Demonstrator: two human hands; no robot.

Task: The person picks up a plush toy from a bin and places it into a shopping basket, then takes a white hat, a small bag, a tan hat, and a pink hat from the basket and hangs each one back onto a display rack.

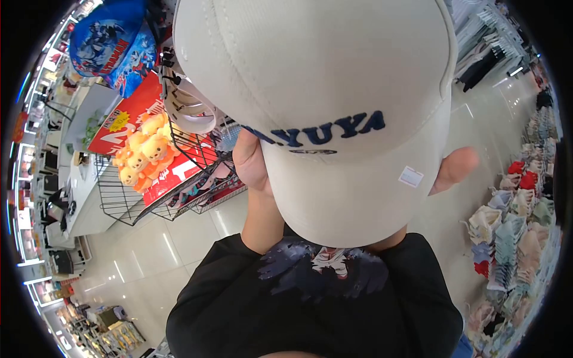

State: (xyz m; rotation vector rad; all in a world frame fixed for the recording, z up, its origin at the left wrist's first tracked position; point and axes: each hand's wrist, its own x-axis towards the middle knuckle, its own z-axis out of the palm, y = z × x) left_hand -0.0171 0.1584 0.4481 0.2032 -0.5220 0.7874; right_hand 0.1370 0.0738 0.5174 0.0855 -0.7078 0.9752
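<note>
A cream-white baseball cap [334, 65] fills the upper middle of the head view, close to the camera. Dark blue raised letters run across its front, and a small white sticker [410, 176] is on the brim. My left hand [250, 161] grips the cap at the left side of the brim, thumb showing. On the opposite side, my right hand [456, 170] holds the brim edge with its thumb pointing outward. The other fingers of both hands are hidden behind the cap.
To the left stands a black wire rack [128, 200] with orange plush bears [146, 152] and a red sign [134, 107]. Blue printed caps [110, 45] hang above it. Racks of underwear [507, 238] line the right; hangers of clothing [495, 36] are at upper right.
</note>
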